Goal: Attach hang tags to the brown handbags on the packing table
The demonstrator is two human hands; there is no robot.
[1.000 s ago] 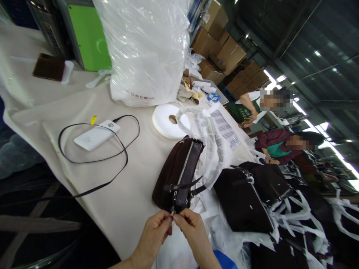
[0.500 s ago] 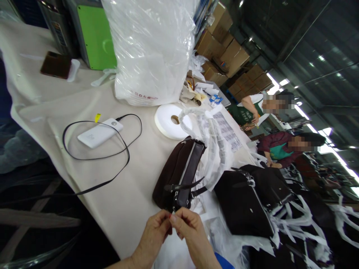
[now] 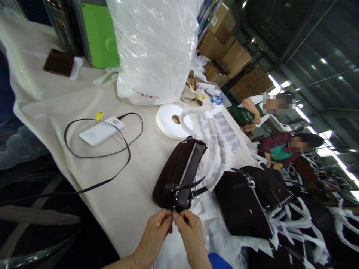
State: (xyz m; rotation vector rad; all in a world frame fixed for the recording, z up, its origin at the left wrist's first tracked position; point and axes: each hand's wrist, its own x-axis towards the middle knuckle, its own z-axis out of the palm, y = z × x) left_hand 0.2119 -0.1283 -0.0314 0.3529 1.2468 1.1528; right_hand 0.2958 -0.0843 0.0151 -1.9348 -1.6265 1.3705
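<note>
A dark brown handbag lies on the table before me, its zipper side turned to the right and a leather strap across its near end. At that near end my left hand and my right hand meet, both with thumb and fingers pinched together. A small red spot and a bit of metal show between the fingertips, close to the bag's zipper end. What exactly they pinch is too small to make out. White wrapped handles curve along the bag's right side.
A white tape roll lies beyond the bag. Left are a white power bank with a black cable and a phone. A large plastic-wrapped bundle stands behind. More dark bags pile up right; two people work further off.
My right hand has shifted slightly, its thumb now upright against the left fingertips. The bag stays in place; the view has moved a little.
</note>
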